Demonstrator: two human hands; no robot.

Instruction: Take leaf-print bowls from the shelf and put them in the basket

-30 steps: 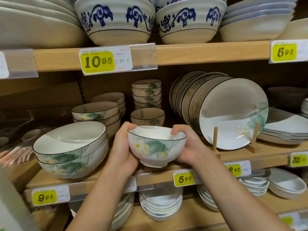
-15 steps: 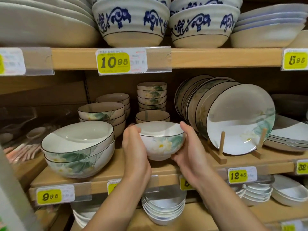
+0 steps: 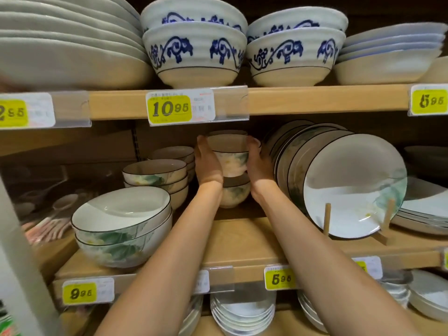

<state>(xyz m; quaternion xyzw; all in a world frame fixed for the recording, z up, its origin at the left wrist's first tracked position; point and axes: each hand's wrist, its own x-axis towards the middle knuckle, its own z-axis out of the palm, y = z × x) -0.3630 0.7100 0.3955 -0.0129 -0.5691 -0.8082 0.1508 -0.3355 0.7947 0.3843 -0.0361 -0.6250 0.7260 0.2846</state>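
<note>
Currently, we have both hands reaching deep into the middle shelf (image 3: 242, 241), set apart from each other and pressed against opposite sides of a small stack of leaf-print bowls (image 3: 232, 163). Our left hand (image 3: 208, 163) cups the stack's left wall; our right hand (image 3: 259, 161) cups its right wall. How many bowls the hands enclose cannot be told; at least one more bowl (image 3: 234, 194) sits directly beneath them, near the back of the shelf.

Handling, as we judge it: glazed ceramic is rigid, smooth and brittle, and a nested stack weighs more than one bowl. We should hold the outer walls below the rims, palms opposed, with fingers curling under the lowest bowl lifted, so that nothing slides out of the nest.

Clearance is tight. The upper shelf board (image 3: 315, 99) and its price tag (image 3: 180, 109) hang just above the stack's top rim, so lift only slightly, then draw straight towards us. The upright plates (image 3: 354, 185) stand just beside our right wrist; the medium bowl stack (image 3: 155, 175) stands near our left. The large bowls (image 3: 121, 226) occupy the front left. Open room lies along the bare board between our forearms. No basket is in view.
</note>
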